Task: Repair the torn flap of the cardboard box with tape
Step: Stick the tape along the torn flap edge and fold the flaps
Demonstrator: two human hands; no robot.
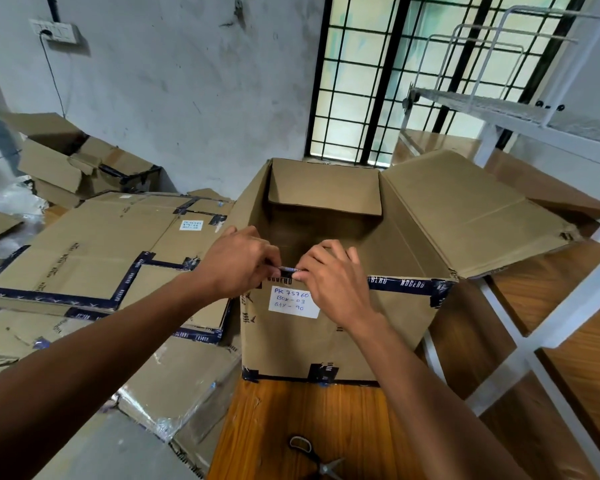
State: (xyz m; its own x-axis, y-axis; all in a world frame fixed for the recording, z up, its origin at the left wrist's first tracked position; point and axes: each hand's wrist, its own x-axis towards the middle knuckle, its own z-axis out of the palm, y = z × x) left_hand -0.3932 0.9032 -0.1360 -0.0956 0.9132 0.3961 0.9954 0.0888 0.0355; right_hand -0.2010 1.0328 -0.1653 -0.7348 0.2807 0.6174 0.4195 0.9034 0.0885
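Open cardboard box (326,337) upright on wooden table (291,420), handwritten label facing the person; left hand (238,263) and right hand (329,275) both pinching a strip of dark printed tape (289,269) at the near top rim; scissors (317,457) lying near the table's front edge.

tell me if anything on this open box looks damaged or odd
Yes. On the open cardboard box, the outer corner of the right flap is crushed and frayed. The dark printed tape along the near top edge is wrinkled at the right corner. Both hands, left hand and right hand, pinch that edge.
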